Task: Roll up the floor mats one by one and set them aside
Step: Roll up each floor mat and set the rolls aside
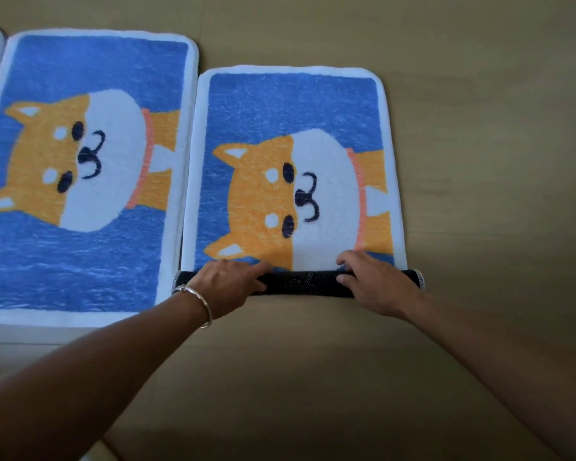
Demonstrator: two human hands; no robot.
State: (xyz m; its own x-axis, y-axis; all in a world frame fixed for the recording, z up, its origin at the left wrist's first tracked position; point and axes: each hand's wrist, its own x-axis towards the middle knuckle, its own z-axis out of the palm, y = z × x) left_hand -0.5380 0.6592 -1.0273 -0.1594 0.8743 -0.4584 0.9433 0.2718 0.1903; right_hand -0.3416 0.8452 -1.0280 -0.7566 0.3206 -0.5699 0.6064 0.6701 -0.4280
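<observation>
We've got left hand (228,282) and right hand (373,284) curled over the dark roll (303,283) at the right mat's (296,104) near end, fingers ahead, thumbs behind. They're spaced wide, probably to keep it rolling evenly. The rest lies flat on the floor (479,161), with the second mat (80,254) just beside it, unrolled.

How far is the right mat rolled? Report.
Partly rolled: right mat has a dark roll at its near edge under left hand and right hand; rest flat.
</observation>
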